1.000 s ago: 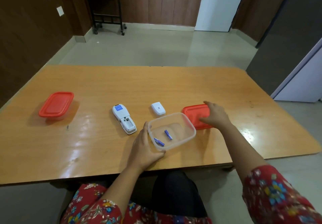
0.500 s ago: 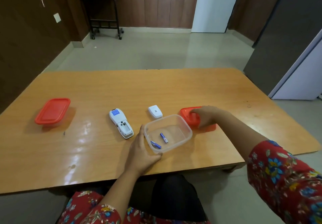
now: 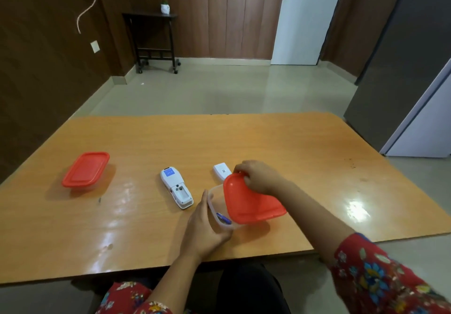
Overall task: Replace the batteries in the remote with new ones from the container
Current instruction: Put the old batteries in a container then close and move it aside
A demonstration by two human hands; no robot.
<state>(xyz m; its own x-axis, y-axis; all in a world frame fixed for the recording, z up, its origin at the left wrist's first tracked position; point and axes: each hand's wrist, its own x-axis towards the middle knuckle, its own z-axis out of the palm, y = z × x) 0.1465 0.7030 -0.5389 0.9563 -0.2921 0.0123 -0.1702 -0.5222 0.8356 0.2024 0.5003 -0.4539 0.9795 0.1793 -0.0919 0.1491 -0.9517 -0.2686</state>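
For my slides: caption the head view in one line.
The right hand holds a red lid tilted over the clear container held by the left hand; remote lies open-backed nearby.

Remote point(image 3: 176, 186) left of container point(image 3: 212, 204), lid point(image 3: 249, 201) over it, battery point(image 3: 223, 218) seemingly inside

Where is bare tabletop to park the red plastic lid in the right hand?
Widest: the orange wooden table right of the right hand holding the red plastic lid. Also between the closed red-lidded container and white remote. Crowded: remote, white battery cover, clear container, left hand.
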